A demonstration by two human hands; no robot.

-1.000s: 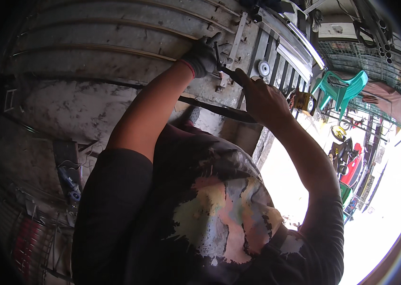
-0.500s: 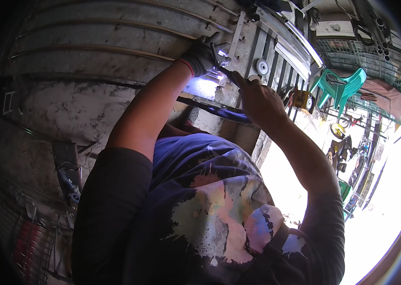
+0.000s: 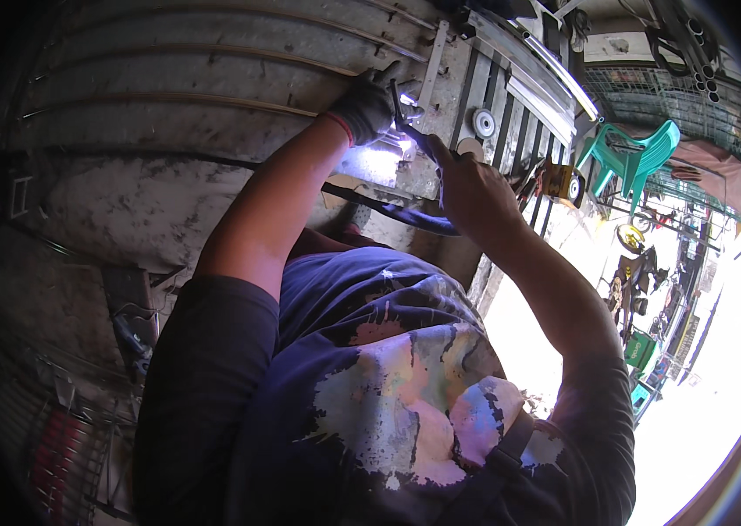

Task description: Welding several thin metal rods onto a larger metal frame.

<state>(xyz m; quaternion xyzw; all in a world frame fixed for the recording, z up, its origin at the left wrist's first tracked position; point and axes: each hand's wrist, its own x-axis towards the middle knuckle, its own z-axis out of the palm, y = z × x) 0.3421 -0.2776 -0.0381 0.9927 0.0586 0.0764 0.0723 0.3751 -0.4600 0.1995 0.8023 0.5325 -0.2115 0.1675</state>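
The bare right hand (image 3: pixel 480 193) was closed around a dark handle (image 3: pixel 421 138), whose tip met a bright glow; just left of it, the gloved left hand (image 3: pixel 363 107) had a grip nobody could make out. Work looked under way on a metal piece (image 3: pixel 406 145) in that glare, on the table (image 3: pixel 419 171), though glare hid what was done or left. The table's edge ran near; beyond, a flat bar (image 3: pixel 434 66) lay far, long bars (image 3: pixel 142 94) left, a disc (image 3: pixel 483 123) right, with room between the bars
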